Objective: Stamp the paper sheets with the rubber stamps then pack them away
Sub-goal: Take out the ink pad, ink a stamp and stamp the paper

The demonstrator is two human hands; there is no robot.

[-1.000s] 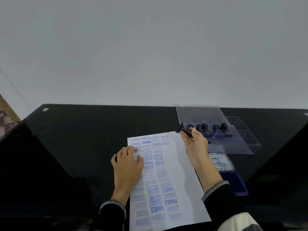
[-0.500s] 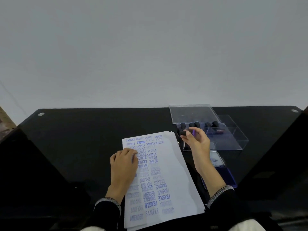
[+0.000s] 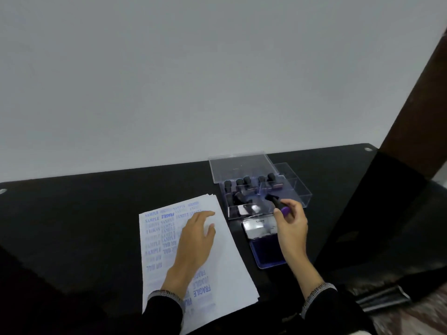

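A stack of white paper sheets (image 3: 225, 257) lies on the black table, its left part covered with blue stamp prints. My left hand (image 3: 193, 243) rests flat on the top sheet, fingers straight. My right hand (image 3: 291, 226) pinches a black rubber stamp (image 3: 278, 204) with a purple face, tilted, above the near edge of the clear plastic stamp box (image 3: 302, 192). Several black-handled stamps (image 3: 246, 182) stand in the box. An open ink pad (image 3: 266, 252) with a blue pad and a mirrored lid lies between the box and my right wrist.
The box's clear lid (image 3: 242, 165) stands open at the back. The black glass table (image 3: 72, 226) runs left and right, with a white wall behind. A dark brown upright (image 3: 418, 97) rises at the right edge.
The view swung left, so everything sits further right. My right hand moved with the stamp from the sheet's top corner to above the box's near edge. My left hand slid up the sheet.
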